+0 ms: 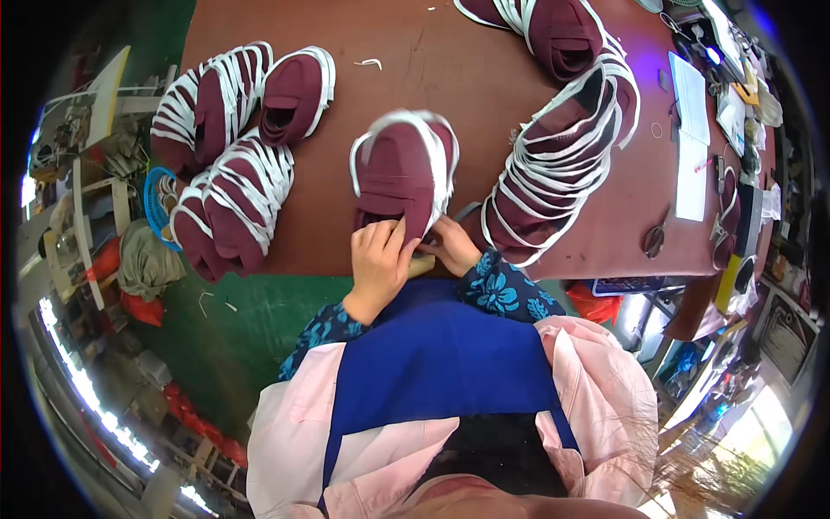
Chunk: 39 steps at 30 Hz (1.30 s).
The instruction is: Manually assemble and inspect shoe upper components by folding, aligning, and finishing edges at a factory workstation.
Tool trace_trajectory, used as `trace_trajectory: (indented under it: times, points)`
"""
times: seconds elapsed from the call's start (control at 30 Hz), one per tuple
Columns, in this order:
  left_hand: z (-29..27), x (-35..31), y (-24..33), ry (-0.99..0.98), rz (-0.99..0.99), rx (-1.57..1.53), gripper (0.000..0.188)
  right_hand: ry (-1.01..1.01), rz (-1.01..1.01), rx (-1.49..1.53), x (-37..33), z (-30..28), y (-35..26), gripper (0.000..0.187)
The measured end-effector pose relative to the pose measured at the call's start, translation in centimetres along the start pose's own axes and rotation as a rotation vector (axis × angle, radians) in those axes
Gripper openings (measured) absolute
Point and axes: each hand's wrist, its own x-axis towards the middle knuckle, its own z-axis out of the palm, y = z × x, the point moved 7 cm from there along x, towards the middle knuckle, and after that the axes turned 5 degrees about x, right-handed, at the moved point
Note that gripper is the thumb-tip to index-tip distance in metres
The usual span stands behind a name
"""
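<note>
A maroon shoe upper [396,164] with a white edge is held over the near middle of the table, its toe pointing away from me. Another maroon, white-edged layer shows just behind its right side. My left hand [379,264] grips the upper's near end, fingers laid over the opening and thumb at the side. My right hand [456,246] pinches at the near right edge, its fingertips partly hidden. A tan piece [421,265] shows below my hands; what it is I cannot tell.
Nested maroon uppers [553,173] make a long curved row on the right. More bundles [233,203] and a separate upper [294,95] lie on the left of the brown table [415,52]. A blue basket [158,203] is at its left edge; scissors [654,240] and papers [690,164] are far right.
</note>
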Motion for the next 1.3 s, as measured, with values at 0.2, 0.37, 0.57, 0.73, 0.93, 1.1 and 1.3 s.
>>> trace_trajectory:
  times: [0.2, 0.37, 0.57, 0.73, 0.93, 1.1, 1.3]
  points:
    - [7.2, -6.8, -0.4, 0.044, -0.073, 0.004, 0.031, 0.156, -0.450, -0.323, -2.2, -5.9, -1.1, 0.024]
    - [6.5, -6.4, 0.4, 0.195, -0.138, -0.031, 0.015, 0.163, -0.430, -0.370, -0.5, -6.3, -1.4, 0.020]
    - [7.6, -6.9, -0.8, 0.115, -0.241, 0.035, 0.008, 0.178, -0.491, -0.340, 0.4, -6.4, -1.5, 0.025]
    - [7.7, -10.4, -6.8, 0.116, -0.711, -1.031, 0.005, 0.105, -0.457, -0.325, 1.8, -6.4, -2.0, 0.019]
    - [5.9, -11.6, -6.2, 0.297, -1.023, -1.499, 0.016, 0.024, -0.485, -0.356, 0.8, -5.8, -2.4, 0.014]
    - [8.1, -12.5, -5.4, 0.141, -0.812, -1.197, 0.024, -0.012, -0.560, -0.366, -0.2, -4.6, -2.4, 0.011]
    - [7.4, -12.1, -5.6, 0.264, -0.794, -1.254, 0.025, 0.008, -0.580, -0.375, -0.2, -4.7, -2.4, 0.011]
